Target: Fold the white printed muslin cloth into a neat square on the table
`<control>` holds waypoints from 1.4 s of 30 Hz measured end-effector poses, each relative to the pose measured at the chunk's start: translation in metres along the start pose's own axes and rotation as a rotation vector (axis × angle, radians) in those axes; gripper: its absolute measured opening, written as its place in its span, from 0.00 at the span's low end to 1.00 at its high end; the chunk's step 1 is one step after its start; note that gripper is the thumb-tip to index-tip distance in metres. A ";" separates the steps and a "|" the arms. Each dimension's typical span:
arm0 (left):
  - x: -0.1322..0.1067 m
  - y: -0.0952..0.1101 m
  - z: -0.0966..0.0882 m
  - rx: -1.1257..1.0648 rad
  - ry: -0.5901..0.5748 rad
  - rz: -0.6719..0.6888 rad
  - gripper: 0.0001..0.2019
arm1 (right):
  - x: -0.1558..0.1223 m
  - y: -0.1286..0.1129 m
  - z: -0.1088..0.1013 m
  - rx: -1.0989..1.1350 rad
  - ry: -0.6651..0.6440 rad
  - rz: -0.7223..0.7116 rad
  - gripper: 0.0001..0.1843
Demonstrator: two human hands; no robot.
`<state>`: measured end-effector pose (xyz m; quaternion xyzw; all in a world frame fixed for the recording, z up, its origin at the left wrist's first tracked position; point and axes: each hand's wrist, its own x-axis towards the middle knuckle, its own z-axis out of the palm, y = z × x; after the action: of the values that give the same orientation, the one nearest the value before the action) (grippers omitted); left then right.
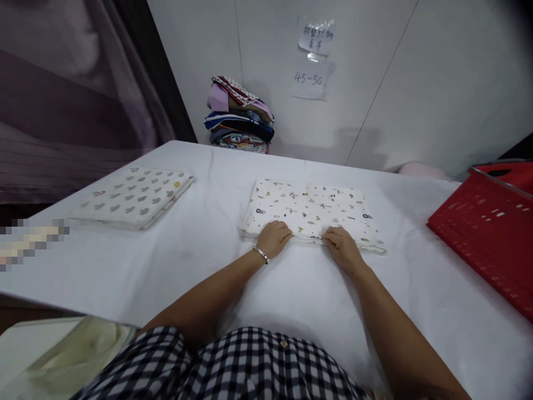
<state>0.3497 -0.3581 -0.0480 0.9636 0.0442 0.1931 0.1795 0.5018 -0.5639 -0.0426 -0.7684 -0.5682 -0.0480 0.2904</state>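
Fingers of left hand (272, 238) and right hand (341, 244) curl over near edge of folded patterned cloth (310, 211), pinching it, cloth lying mid-table on white table (200, 233). Second folded cloth (131, 197) left, red basket (487, 228) right.

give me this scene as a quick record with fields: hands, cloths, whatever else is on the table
left hand: on near edge of folded white cloth with small dark prints, grip unclear
right hand: same edge, apart from left hand
far left: second folded white cloth, grey-green shapes
right: red plastic basket
back: stack of folded colourful fabrics by wall
surface: white table covering
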 end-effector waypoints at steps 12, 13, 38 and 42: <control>0.000 0.001 0.002 0.052 -0.014 -0.005 0.14 | 0.000 0.002 0.001 0.023 -0.045 0.021 0.13; 0.000 0.001 0.002 0.055 -0.010 -0.010 0.13 | 0.000 0.002 0.001 0.022 -0.050 0.017 0.13; 0.012 0.022 0.003 0.191 -0.111 0.051 0.10 | 0.001 -0.001 0.002 -0.024 -0.016 0.021 0.11; 0.013 0.023 0.002 0.167 -0.100 0.018 0.11 | 0.002 -0.002 0.002 -0.025 -0.031 0.017 0.11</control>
<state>0.3627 -0.3787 -0.0369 0.9840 0.0423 0.1421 0.0990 0.5002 -0.5611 -0.0428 -0.7773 -0.5657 -0.0406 0.2721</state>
